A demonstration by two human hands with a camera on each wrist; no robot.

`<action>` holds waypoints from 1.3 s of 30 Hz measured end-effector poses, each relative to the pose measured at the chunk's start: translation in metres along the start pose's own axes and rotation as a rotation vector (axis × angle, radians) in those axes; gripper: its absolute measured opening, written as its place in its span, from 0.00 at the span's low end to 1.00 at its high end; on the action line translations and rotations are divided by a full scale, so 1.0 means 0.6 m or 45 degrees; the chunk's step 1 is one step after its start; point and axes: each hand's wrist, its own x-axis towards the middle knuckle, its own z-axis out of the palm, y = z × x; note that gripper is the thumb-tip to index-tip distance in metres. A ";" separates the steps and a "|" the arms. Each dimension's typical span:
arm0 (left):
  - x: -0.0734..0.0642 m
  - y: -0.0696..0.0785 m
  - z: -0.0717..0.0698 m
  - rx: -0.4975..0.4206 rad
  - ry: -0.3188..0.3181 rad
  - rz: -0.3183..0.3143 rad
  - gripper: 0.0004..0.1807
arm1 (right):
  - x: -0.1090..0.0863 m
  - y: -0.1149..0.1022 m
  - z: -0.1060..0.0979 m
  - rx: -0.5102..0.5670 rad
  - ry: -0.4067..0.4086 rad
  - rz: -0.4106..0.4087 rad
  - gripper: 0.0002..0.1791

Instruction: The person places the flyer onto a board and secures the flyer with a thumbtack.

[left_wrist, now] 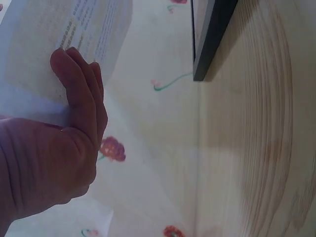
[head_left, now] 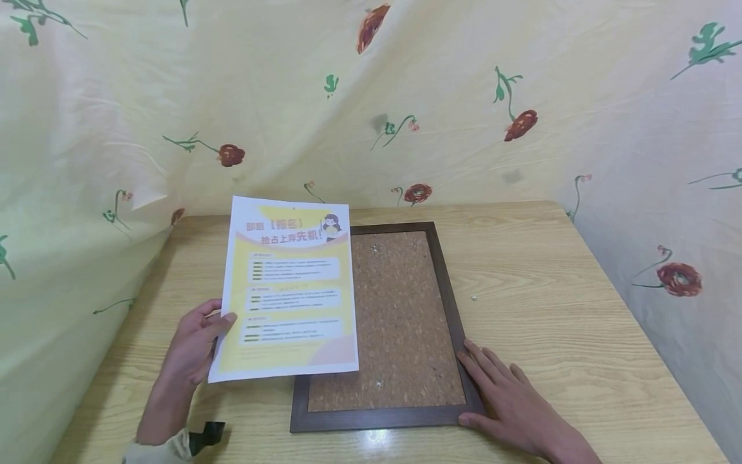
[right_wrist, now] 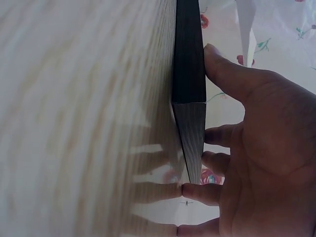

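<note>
My left hand (head_left: 194,341) pinches a printed yellow-and-white paper sheet (head_left: 292,303) by its left edge, thumb in front and fingers behind. The sheet hangs raised and tilted over the left part of a cork board (head_left: 406,322) with a dark wooden frame (head_left: 449,290), hiding that side. In the left wrist view, the fingers lie against the back of the sheet (left_wrist: 34,64). My right hand (head_left: 510,403) rests at the board's near right corner, with its thumb on the frame (right_wrist: 189,54) and its extended fingers along the outer side, tips at the table.
Several small shiny pieces (head_left: 379,383) sit on the cork near its corners. Another small clear piece (head_left: 474,298) lies on the wooden table (head_left: 556,309), right of the board. A flower-patterned cloth (head_left: 290,96) hangs behind the table and at both sides.
</note>
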 end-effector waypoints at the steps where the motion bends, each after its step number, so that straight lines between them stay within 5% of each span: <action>1: 0.001 0.000 0.003 0.006 -0.004 -0.011 0.20 | 0.000 0.000 0.000 0.001 -0.001 0.002 0.51; 7: 0.001 0.002 0.023 -0.025 -0.065 -0.061 0.22 | 0.000 -0.001 0.001 0.005 -0.010 0.016 0.51; 28: 0.008 -0.006 0.077 -0.133 -0.323 -0.046 0.26 | 0.001 -0.002 0.002 -0.001 -0.025 0.034 0.51; 39: 0.018 -0.015 0.117 -0.160 -0.324 -0.092 0.24 | 0.001 0.000 0.002 -0.006 -0.021 0.025 0.51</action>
